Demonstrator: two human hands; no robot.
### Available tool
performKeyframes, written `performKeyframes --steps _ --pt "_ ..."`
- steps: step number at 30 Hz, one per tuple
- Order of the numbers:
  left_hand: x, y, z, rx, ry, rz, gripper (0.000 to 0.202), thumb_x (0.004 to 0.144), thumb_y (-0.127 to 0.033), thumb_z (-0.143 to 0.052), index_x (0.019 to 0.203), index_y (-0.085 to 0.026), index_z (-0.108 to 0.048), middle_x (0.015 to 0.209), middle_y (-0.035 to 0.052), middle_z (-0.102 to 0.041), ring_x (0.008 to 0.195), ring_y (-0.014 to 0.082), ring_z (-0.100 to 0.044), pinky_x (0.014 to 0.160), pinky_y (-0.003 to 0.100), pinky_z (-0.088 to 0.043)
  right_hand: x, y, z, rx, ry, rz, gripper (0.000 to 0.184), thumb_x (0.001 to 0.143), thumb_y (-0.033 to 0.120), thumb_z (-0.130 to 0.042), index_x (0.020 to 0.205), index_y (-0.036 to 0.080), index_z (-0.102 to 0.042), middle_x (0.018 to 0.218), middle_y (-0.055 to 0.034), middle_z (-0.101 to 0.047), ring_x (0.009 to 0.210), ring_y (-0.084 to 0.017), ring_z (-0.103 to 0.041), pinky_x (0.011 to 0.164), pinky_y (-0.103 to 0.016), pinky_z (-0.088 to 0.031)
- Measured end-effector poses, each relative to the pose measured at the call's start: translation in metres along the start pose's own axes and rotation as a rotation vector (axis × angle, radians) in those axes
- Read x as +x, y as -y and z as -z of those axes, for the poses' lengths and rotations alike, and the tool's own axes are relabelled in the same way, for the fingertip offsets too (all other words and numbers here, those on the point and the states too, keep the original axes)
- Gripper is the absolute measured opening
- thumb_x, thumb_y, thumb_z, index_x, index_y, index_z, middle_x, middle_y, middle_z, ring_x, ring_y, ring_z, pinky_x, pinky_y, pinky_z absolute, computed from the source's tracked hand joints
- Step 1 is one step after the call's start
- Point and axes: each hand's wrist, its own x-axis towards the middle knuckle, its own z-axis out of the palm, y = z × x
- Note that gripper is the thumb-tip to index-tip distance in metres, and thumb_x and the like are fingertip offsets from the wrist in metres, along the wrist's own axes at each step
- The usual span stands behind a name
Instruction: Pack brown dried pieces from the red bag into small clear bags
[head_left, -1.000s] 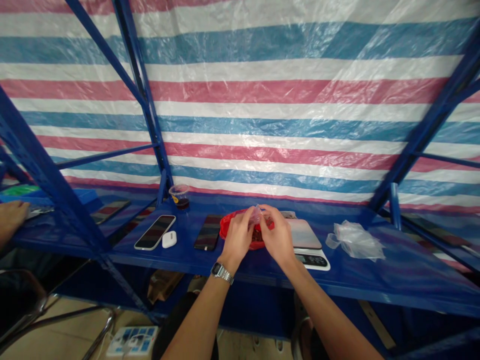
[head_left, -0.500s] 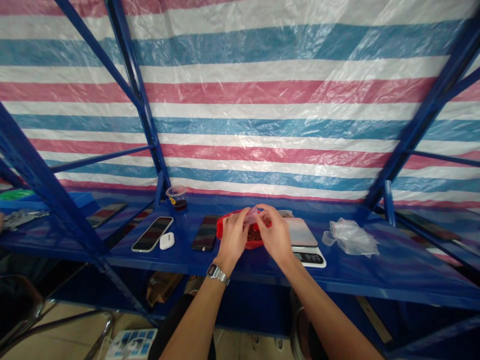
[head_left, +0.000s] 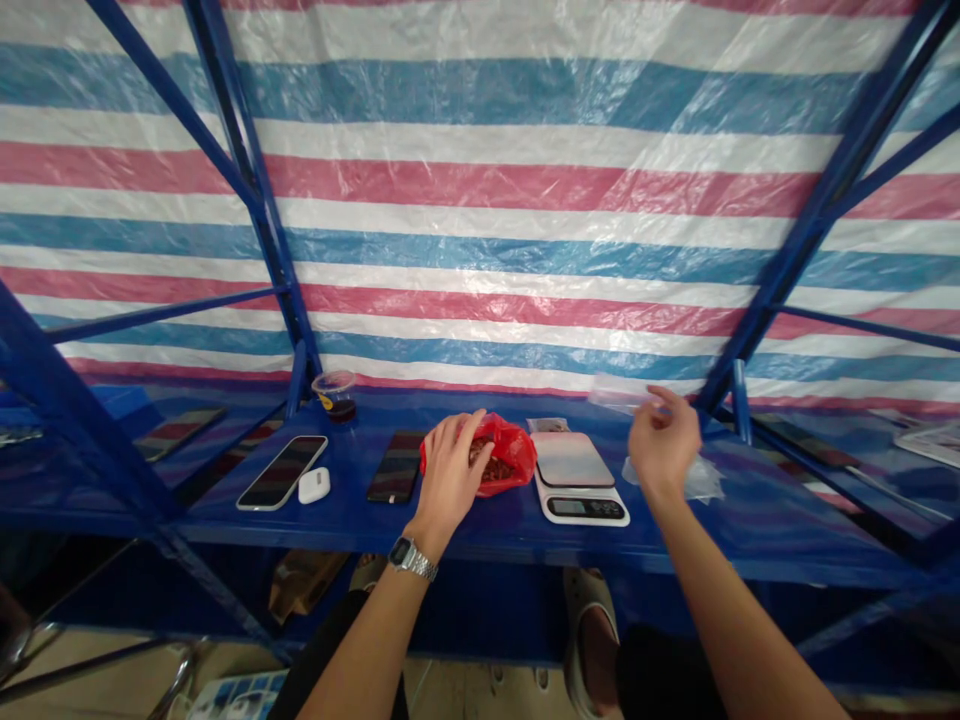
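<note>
My left hand lies over the left side of a red plastic bag, its thumb apart from the other fingers above small brown-red pieces inside. The bag stands with its mouth open, and part of its left rim is hidden under my hand. My right hand is raised above the right side of the shelf with its fingers pinched. A thin clear plastic bag stretches leftward from those fingers. Below and behind this hand lies a pile of clear bags, partly covered by it.
A white kitchen scale stands right of the red bag, with a small clear packet behind it. Leftward are a dark phone, a white earbud case, another phone and a plastic cup with dark liquid. Blue posts flank the shelf.
My hands have parted. The right one has moved right, away from the red bag, with the clear bag. My left hand stays at the red bag, and the view has shifted slightly right.
</note>
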Motion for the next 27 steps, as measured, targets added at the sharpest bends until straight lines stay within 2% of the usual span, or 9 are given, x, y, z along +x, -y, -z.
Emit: performKeyframes --steps 3,6,8,11,13,16,18,22,27 --pt "-0.003 0.0 0.003 0.017 -0.037 -0.002 0.042 0.102 -0.027 -0.051 0.143 -0.026 -0.05 0.131 0.0114 -0.061 0.124 0.0274 -0.052 0.106 0.046 -0.04 0.019 -0.061 0.029 -0.316 -0.028 -0.117 0.043 0.083 0.023 -0.047 0.114 0.012 -0.074 0.088 -0.0138 -0.066 0.085 -0.029 -0.063 0.084 -0.045 -0.051" --pt "-0.007 -0.003 0.004 0.033 -0.047 -0.004 0.04 0.102 -0.025 -0.048 0.142 -0.026 -0.052 0.128 0.0119 -0.06 0.122 0.0276 -0.053 0.105 0.046 -0.042 0.016 -0.11 0.052 -0.586 0.169 -0.19 0.046 0.077 0.025 -0.055 0.116 0.016 -0.075 0.106 -0.0211 -0.065 0.102 -0.04 -0.061 0.086 -0.053 -0.049" --pt "-0.008 -0.007 0.004 0.028 -0.033 -0.006 0.04 0.102 -0.024 -0.047 0.142 -0.027 -0.052 0.128 0.0118 -0.059 0.121 0.0278 -0.053 0.105 0.047 -0.042 0.011 -0.131 0.06 -0.668 0.242 -0.104 0.051 0.078 0.027 -0.056 0.126 0.017 -0.072 0.125 -0.0255 -0.06 0.116 -0.047 -0.055 0.09 -0.058 -0.047" --pt "-0.008 -0.012 0.002 0.009 -0.029 0.003 0.039 0.102 -0.024 -0.046 0.141 -0.027 -0.053 0.129 0.0114 -0.059 0.121 0.028 -0.053 0.106 0.047 -0.042 0.009 -0.145 0.059 -0.638 0.354 0.123 0.051 0.085 0.024 -0.048 0.133 0.021 -0.068 0.141 -0.0195 -0.056 0.126 -0.041 -0.054 0.099 -0.055 -0.046" --pt "-0.007 -0.014 0.001 -0.005 -0.031 0.01 0.039 0.102 -0.024 -0.046 0.14 -0.028 -0.054 0.129 0.0111 -0.059 0.12 0.0279 -0.054 0.106 0.047 -0.043 0.009 -0.151 0.053 -0.608 0.503 0.21 0.047 0.091 0.025 -0.043 0.13 0.022 -0.069 0.141 -0.0146 -0.06 0.124 -0.034 -0.059 0.104 -0.05 -0.047" --pt "-0.006 -0.016 -0.003 -0.015 -0.037 0.017 0.039 0.102 -0.023 -0.046 0.14 -0.027 -0.054 0.128 0.0112 -0.06 0.119 0.0273 -0.055 0.105 0.046 -0.043 0.007 -0.163 0.04 -0.635 0.725 0.209 0.047 0.098 0.03 -0.037 0.132 0.022 -0.068 0.14 -0.0116 -0.064 0.126 -0.03 -0.061 0.109 -0.046 -0.045" --pt "-0.005 -0.016 -0.006 -0.012 -0.047 0.022 0.039 0.102 -0.023 -0.046 0.14 -0.026 -0.054 0.128 0.0114 -0.06 0.119 0.0272 -0.055 0.105 0.046 -0.043 0.005 -0.172 0.032 -0.664 0.797 0.191 0.049 0.1 0.03 -0.034 0.139 0.021 -0.063 0.144 -0.0111 -0.062 0.133 -0.028 -0.056 0.113 -0.046 -0.042" --pt "-0.005 -0.015 -0.011 0.008 -0.046 0.032 0.039 0.102 -0.022 -0.046 0.14 -0.026 -0.054 0.129 0.0115 -0.06 0.121 0.0281 -0.054 0.105 0.047 -0.043 0.003 -0.182 0.02 -0.669 0.848 0.186 0.052 0.101 0.03 -0.032 0.146 0.021 -0.055 0.153 -0.0114 -0.054 0.143 -0.028 -0.048 0.115 -0.052 -0.04" --pt "-0.005 -0.014 -0.01 0.02 -0.049 0.021 0.039 0.102 -0.021 -0.045 0.139 -0.026 -0.055 0.127 0.0115 -0.061 0.119 0.0274 -0.055 0.104 0.046 -0.043 0.003 -0.181 0.011 -0.533 0.891 0.161 0.052 0.1 0.03 -0.03 0.144 0.019 -0.057 0.149 -0.0123 -0.058 0.139 -0.029 -0.053 0.116 -0.053 -0.04"
